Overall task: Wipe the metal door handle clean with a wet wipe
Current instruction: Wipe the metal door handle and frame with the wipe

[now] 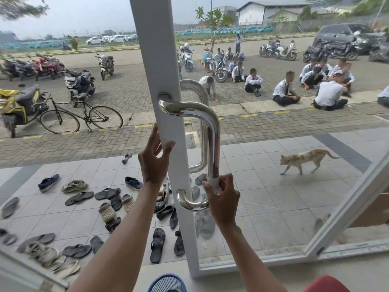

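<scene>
Outside through the glass: tiled porch with scattered sandals [80, 198] lower left, a cat [303, 160] walking at right, a bicycle [82, 116] at left, people sitting on the paving upper right. White door frame [166, 60] runs up the centre. Metal door handle [212, 131] is mounted on it, vertical bar just right of the frame. Your left hand [154, 163] grips the frame edge below the handle's top mount, thumb on the front face, fingers wrapped round the side. Your right hand [221, 199] pinches the wet wipe [214, 184] around the bar's lower end, just above the bottom bend, fingers curled on it.
</scene>
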Tool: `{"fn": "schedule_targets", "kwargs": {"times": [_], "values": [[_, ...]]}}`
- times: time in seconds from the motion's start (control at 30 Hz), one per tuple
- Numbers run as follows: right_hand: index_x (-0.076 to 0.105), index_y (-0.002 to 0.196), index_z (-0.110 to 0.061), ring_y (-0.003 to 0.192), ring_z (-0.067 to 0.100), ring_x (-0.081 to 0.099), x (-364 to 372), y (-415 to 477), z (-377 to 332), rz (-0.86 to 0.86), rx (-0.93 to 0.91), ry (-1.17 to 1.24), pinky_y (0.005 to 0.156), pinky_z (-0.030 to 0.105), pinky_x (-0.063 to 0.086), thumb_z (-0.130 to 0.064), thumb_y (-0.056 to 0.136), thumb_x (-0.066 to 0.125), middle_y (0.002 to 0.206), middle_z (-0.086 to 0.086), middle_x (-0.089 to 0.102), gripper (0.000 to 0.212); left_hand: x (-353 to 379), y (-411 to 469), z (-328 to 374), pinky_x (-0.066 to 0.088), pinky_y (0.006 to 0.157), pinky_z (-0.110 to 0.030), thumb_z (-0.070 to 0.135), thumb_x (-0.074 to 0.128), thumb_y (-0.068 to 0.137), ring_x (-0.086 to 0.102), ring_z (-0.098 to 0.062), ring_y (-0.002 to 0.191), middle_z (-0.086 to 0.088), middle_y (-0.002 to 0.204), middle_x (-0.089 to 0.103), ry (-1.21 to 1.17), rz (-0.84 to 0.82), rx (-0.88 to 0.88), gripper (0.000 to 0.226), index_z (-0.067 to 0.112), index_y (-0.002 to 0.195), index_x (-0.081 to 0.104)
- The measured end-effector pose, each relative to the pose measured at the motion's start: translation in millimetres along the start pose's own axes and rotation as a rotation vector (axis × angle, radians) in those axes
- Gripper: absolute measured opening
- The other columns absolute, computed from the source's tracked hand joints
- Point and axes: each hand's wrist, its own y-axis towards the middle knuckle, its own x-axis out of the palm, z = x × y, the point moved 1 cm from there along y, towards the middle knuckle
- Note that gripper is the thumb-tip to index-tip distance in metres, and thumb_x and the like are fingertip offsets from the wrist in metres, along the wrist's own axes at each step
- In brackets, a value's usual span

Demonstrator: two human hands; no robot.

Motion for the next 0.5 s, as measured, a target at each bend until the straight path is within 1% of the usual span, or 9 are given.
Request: {"fn": "schedule_targets", "kwargs": {"times": [0.13, 0.27, 0.37, 0.43, 0.5], "values": [[0.052, 0.090, -0.017, 0.067, 0.003, 0.069, 1.0, -8.4, 11.5, -0.006, 0.020, -0.007, 0.059, 0.011, 0.053, -0.029, 0.074, 0.087, 0.078, -0.006, 0.072, 0.041, 1.2, -0.7, -0.5, 0.059, 0.091, -0.028, 0.024, 0.077, 0.089, 0.063, 0.005, 0.116, 0.002, 0.138, 0.060, -0.010, 0.002, -0.002, 0.072, 0.021, 0.151, 0.042], [0.051, 0.088, -0.017, 0.065, 0.006, 0.068, 2.0, -16.9, 18.6, -0.014, 0.043, -0.037, 0.057, 0.018, 0.055, -0.029, 0.073, 0.087, 0.077, -0.006, 0.071, 0.040, 1.2, 0.0, -0.6, 0.059, 0.091, -0.029, 0.024, 0.078, 0.089, 0.062, 0.007, 0.115, 0.000, 0.138, 0.061, -0.014, 0.004, -0.007, 0.072, 0.020, 0.151, 0.042], [0.052, 0.086, -0.015, 0.064, 0.005, 0.067, 3.4, -22.6, 22.6, -0.008, 0.059, -0.036, 0.057, 0.016, 0.055, -0.027, 0.073, 0.086, 0.076, -0.006, 0.070, 0.039, 1.8, -0.1, -1.2, 0.059, 0.091, -0.029, 0.025, 0.078, 0.089, 0.062, 0.008, 0.115, 0.002, 0.136, 0.062, -0.006, 0.008, -0.002, 0.071, 0.021, 0.150, 0.042], [0.052, 0.086, -0.013, 0.063, 0.007, 0.067, 4.7, -27.9, 25.8, -0.007, 0.096, -0.028, 0.056, 0.019, 0.055, -0.026, 0.074, 0.086, 0.074, -0.005, 0.069, 0.038, 2.1, -0.8, -1.5, 0.058, 0.092, -0.028, 0.024, 0.077, 0.089, 0.062, 0.007, 0.116, 0.001, 0.136, 0.062, -0.006, 0.008, 0.002, 0.071, 0.021, 0.150, 0.042], [0.053, 0.086, -0.012, 0.062, 0.007, 0.066, 7.6, -34.9, 29.3, 0.008, 0.145, -0.018, 0.055, 0.019, 0.054, -0.026, 0.074, 0.086, 0.072, -0.006, 0.068, 0.037, 2.0, -0.8, -0.9, 0.058, 0.091, -0.025, 0.024, 0.077, 0.089, 0.062, 0.007, 0.115, 0.004, 0.136, 0.061, -0.004, 0.007, 0.006, 0.071, 0.022, 0.150, 0.042]]}}
